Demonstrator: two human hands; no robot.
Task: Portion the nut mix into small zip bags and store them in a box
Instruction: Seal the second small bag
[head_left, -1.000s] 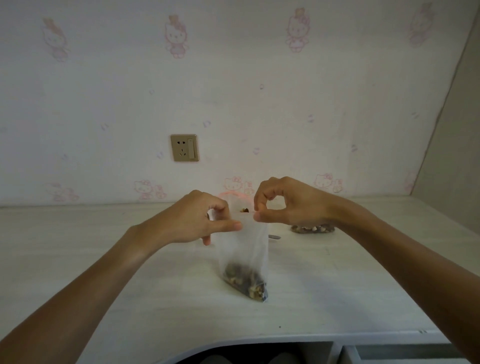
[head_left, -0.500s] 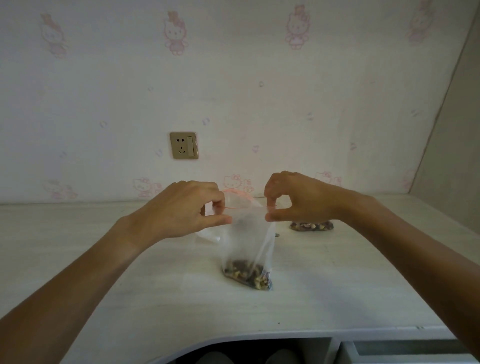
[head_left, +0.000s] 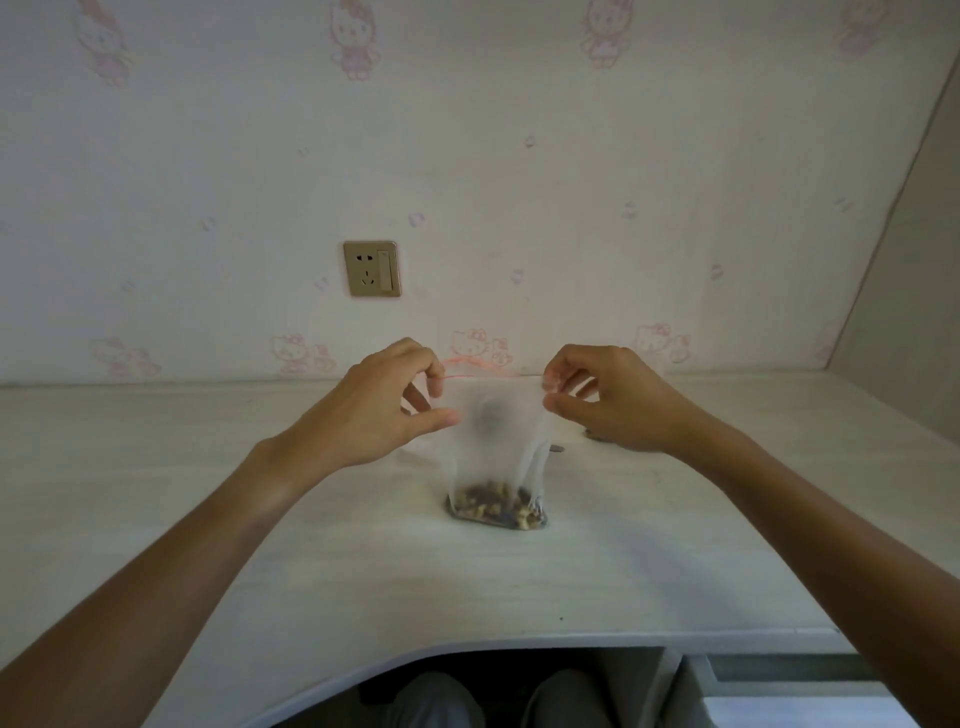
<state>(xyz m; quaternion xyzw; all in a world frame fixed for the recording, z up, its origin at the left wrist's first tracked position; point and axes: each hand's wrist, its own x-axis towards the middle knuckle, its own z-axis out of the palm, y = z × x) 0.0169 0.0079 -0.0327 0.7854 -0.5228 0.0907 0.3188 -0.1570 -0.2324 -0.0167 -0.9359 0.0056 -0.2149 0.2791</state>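
A small clear zip bag (head_left: 493, 441) with a pink zip strip stands upright on the pale desk (head_left: 208, 519). Nut mix (head_left: 496, 506) fills its bottom. My left hand (head_left: 384, 410) pinches the bag's top left corner between thumb and fingers. My right hand (head_left: 608, 400) pinches the top right corner. The top edge is stretched flat between the two hands. No box is in view.
Behind my right hand a second bag of nuts (head_left: 592, 434) lies mostly hidden on the desk. A wall socket (head_left: 371, 268) sits on the wallpapered wall. The desk's curved front edge (head_left: 467, 649) is near me, with my knees below and a drawer (head_left: 810, 696) at the lower right.
My hands have moved apart, pulling the bag's top wider and flatter. The bag has straightened from a tilt to upright, and the nuts have settled evenly along the bottom.
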